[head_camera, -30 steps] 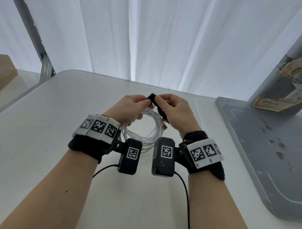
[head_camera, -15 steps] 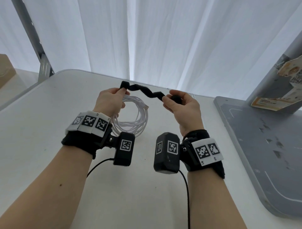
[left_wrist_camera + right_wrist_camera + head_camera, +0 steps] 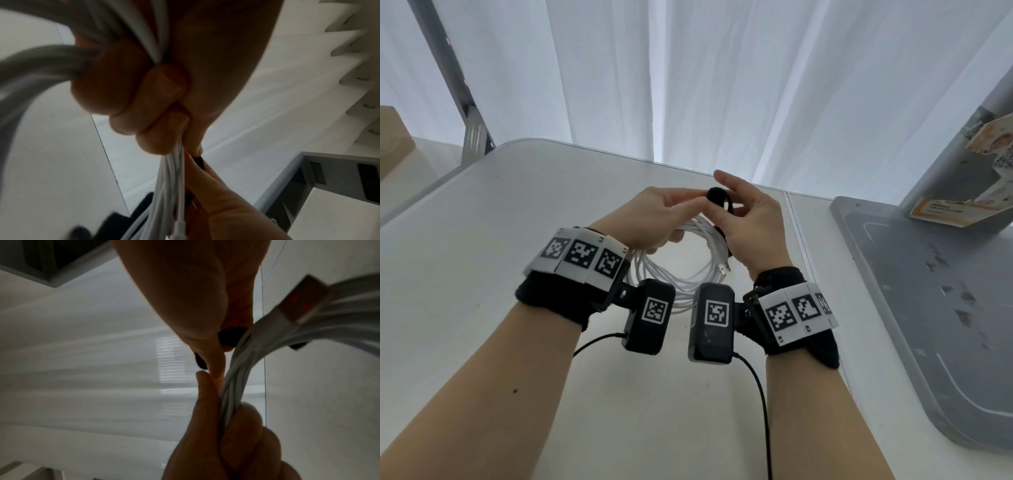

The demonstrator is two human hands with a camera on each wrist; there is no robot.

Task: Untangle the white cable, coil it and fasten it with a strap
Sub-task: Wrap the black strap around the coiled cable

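The white cable [image 3: 688,281] hangs as a round coil under both hands above the table, its USB plug [image 3: 724,269] sticking out at the right. My left hand [image 3: 654,216] grips the top of the coil, fingers curled round the strands [image 3: 170,178], thumb and forefinger reaching to the black strap [image 3: 717,195]. My right hand [image 3: 750,219] pinches that strap against the bundle, forefinger raised. In the right wrist view the strap [image 3: 230,337] sits by the cable [image 3: 236,378] under my thumb. How far the strap goes round the coil is hidden.
A white table [image 3: 482,274] lies below, with a seam to a second tabletop at the right. A grey base plate [image 3: 928,308] with an upright post stands there. White curtains hang behind. A metal pole [image 3: 465,102] and a cardboard box [image 3: 393,137] are at far left.
Half a second ago the strap was stretched out between my two hands, held apart. The hands have come back together and the strap is bunched at the top of the coil.
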